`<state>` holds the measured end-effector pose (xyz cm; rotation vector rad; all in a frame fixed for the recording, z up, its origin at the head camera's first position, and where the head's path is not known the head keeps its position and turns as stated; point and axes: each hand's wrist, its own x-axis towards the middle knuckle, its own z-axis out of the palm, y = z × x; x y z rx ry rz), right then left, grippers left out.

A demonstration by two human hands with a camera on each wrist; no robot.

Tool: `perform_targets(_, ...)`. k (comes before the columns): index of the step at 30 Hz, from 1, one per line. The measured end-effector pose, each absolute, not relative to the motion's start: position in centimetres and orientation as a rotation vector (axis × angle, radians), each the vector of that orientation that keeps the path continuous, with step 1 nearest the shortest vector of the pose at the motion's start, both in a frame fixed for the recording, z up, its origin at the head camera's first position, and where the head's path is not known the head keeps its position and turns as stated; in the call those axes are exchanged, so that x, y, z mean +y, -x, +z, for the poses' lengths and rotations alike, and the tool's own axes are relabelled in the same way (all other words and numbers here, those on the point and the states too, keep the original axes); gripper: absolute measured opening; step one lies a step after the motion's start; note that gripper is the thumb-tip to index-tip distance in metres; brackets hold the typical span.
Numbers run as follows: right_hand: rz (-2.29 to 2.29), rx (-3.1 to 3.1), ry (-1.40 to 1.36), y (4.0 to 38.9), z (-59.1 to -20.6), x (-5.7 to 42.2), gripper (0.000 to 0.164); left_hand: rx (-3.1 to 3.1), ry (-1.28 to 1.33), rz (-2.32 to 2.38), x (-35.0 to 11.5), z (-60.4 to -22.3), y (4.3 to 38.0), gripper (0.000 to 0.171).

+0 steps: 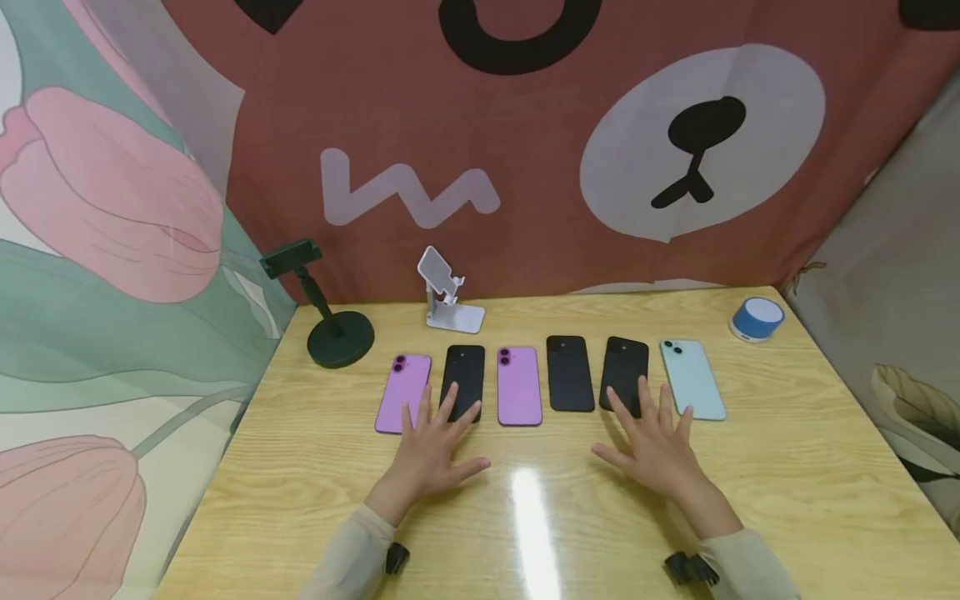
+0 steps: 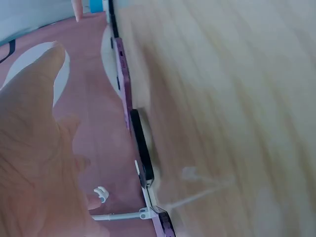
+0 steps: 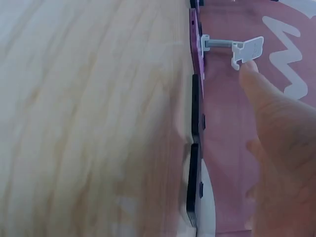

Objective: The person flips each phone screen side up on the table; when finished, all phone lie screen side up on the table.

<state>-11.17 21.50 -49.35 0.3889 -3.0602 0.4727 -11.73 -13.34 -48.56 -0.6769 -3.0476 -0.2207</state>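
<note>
Several phones lie back up in a row across the wooden table. From the left in the head view come a purple phone (image 1: 402, 396), a black phone (image 1: 463, 371), a second purple phone (image 1: 519, 387), a black phone (image 1: 570, 375), another black phone (image 1: 626, 367) and a pale mint phone (image 1: 693, 379). My left hand (image 1: 431, 454), fingers spread, hovers before the two leftmost phones. Fingers equally spread, my right hand (image 1: 660, 450) is before the right black phone and the mint one. Both hands hold nothing; the wrist views show them above the table.
At the back left stands a dark green phone stand (image 1: 340, 337) with a round base. Right of it is a white folding phone stand (image 1: 453, 315). A blue and white cylinder (image 1: 757, 320) sits at the back right corner. Printed cloth (image 1: 525, 167) hangs behind the table (image 1: 300, 500).
</note>
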Motion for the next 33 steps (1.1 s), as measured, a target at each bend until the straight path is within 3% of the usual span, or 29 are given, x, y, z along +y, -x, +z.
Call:
perform_targets(6, 0.739, -2.903, -0.444, 11.7, -48.5, 19.6, 0.089, -2.999, 0.593, -0.438, -13.6, -47.9, 11.6, 0.077)
perform_targets(19, 1.747, -2.566, -0.439, 14.6, -46.8, 12.0, 0.062, -2.666, 0.304, -1.225, -18.9, -48.0, 12.8, 0.063)
perform_targets(33, 2.534, -2.521, -0.573, 15.4, -47.7, 3.0, 0.078, -2.593, -0.230, -1.840, -23.7, -48.5, 14.7, 0.057)
